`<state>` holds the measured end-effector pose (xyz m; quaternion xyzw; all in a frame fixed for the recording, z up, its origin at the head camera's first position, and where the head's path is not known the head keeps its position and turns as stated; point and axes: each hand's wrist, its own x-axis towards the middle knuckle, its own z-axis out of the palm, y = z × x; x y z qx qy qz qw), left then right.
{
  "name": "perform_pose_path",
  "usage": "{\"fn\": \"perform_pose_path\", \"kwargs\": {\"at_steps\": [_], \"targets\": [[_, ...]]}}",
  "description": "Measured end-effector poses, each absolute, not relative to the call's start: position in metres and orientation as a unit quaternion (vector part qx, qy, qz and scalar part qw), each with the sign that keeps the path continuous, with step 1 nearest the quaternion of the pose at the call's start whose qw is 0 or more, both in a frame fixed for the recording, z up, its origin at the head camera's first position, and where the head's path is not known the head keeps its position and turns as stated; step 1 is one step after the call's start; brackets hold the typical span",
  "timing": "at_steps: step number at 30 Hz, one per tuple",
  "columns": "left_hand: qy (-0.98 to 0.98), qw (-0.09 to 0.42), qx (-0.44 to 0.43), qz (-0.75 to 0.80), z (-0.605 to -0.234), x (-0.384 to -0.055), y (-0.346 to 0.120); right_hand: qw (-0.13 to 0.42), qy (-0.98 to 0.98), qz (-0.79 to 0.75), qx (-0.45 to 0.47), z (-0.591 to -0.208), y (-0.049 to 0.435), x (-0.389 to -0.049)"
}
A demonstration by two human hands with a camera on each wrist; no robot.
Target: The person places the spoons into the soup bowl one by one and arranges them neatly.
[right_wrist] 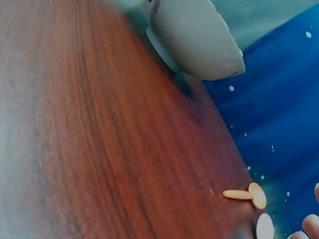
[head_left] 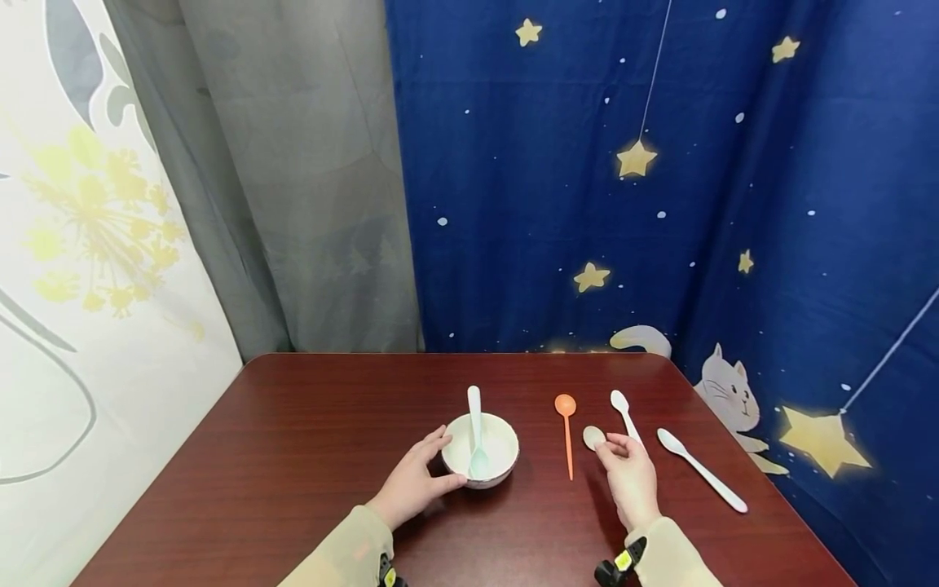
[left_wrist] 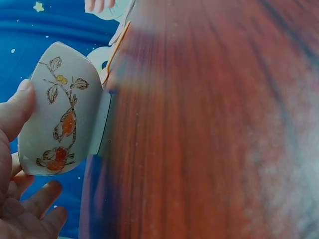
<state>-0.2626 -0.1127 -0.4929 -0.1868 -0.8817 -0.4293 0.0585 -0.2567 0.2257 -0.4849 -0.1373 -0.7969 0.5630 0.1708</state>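
Note:
A white bowl (head_left: pixel 506 444), patterned outside with brown branches and orange fruit, stands on the table. My left hand (head_left: pixel 416 483) holds it from the left, thumb at its near rim and fingers at the far side. A pale mint spoon (head_left: pixel 477 424) leans in the bowl, its handle rising over the far rim. On the right, my right hand (head_left: pixel 629 477) pinches a cream spoon (head_left: pixel 593 438) with thumb and fingertips. The spoon's round head shows left of the fingers, and its handle is hidden by the hand. In the right wrist view only fingertips (right_wrist: pixel 311 226) show at the edge.
An orange spoon (head_left: pixel 568 436) lies between the bowl and my right hand. One white spoon (head_left: pixel 623 412) lies just beyond that hand, partly covered by it, and another white spoon (head_left: pixel 703 470) lies farther right. Curtains (head_left: pixel 513 204) hang behind the dark red wooden table (head_left: pixel 323 416).

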Motion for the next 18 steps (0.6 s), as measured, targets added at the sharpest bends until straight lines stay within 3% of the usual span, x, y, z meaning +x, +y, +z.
{"fn": "perform_pose_path", "kwargs": {"at_steps": [18], "targets": [[-0.882,0.056,-0.190,-0.428,-0.495,-0.264,-0.113,0.205,-0.814,0.512,-0.183,-0.506,0.248,-0.246]]}}
